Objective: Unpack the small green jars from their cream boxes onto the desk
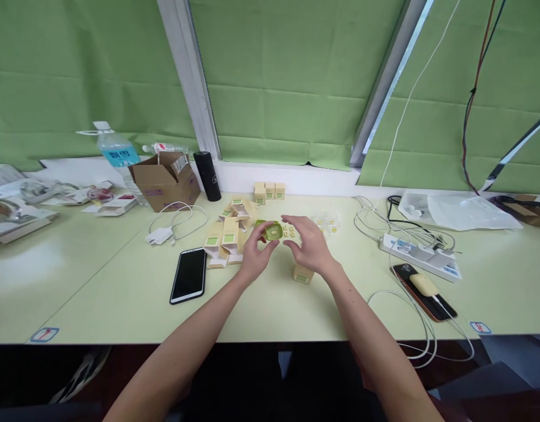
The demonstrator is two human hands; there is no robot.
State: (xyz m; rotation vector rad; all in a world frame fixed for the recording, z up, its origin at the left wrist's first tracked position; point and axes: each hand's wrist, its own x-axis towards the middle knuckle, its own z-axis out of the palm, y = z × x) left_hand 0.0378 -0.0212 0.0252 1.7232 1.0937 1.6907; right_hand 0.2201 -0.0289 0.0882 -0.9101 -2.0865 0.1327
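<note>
My left hand (255, 253) grips a small green square container (274, 231) between thumb and fingers, above the table. Its shallow inside faces me, and part of it is behind my fingers. My right hand (311, 243) is just to the right, thumb and fingers spread apart with nothing held. Several tiny yellowish pieces (288, 232) show in the gap between the two hands. A small beige box with a green label (302, 275) stands below my right palm, partly covered by it. Left of my left hand lie several opened beige boxes (230, 231) with green labels.
Several closed beige boxes (270, 190) stand near the wall. Clear plastic pieces with yellow spots (330, 223) lie beyond my right hand. A phone (188, 275), a white charger (159, 235), a cardboard box (168, 184) and a black bottle (207, 176) are leftward; a power strip (419, 257) with cables is rightward.
</note>
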